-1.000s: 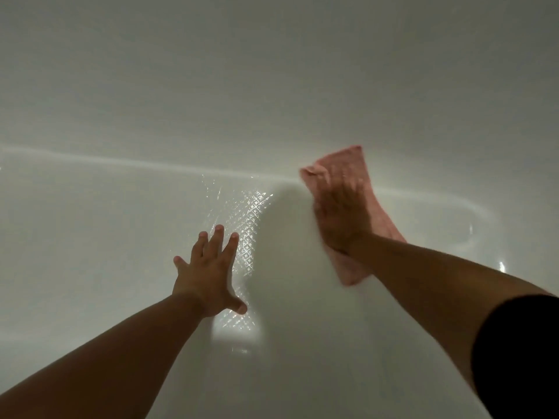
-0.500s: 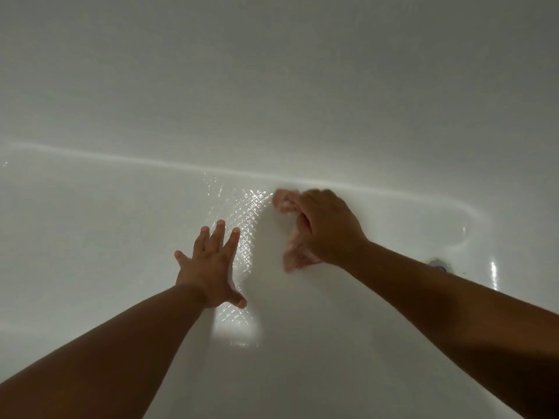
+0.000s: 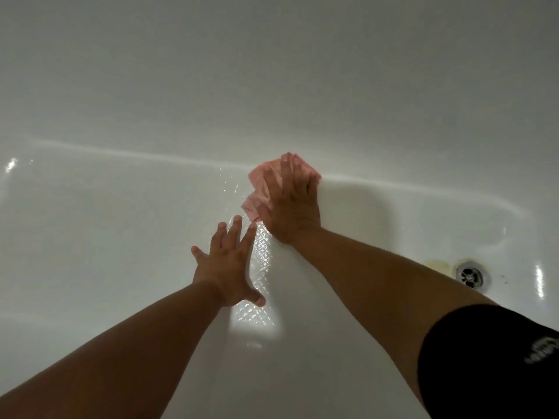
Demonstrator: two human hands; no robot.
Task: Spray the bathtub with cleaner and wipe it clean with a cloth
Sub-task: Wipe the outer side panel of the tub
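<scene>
The right hand (image 3: 291, 207) lies flat on the pink cloth (image 3: 258, 180), fingers straight and close together, pressing it down rather than gripping it. The cloth sits where the floor of the white bathtub (image 3: 90, 225) curves up into the far wall (image 3: 272, 71). Its crumpled edges show past the fingertips and along the thumb side; the rest is hidden beneath the palm.

The left hand (image 3: 230, 267) is spread wide on the tub floor, fingers splayed and holding nothing. Its fingertips lie near the heel of the right hand but apart from it. Between the two hands runs a strip of raised diamond-patterned texture (image 3: 263, 247), shining in the light.

To the left of both hands the tub floor stretches away bare and glossy to a rounded corner. To the right the floor runs to a curved end, where the metal drain (image 3: 469, 275) sits well apart from the cloth, with a yellowish stain (image 3: 437, 264) just beside it. A black sleeve (image 3: 490, 358) covers the upper right arm.
</scene>
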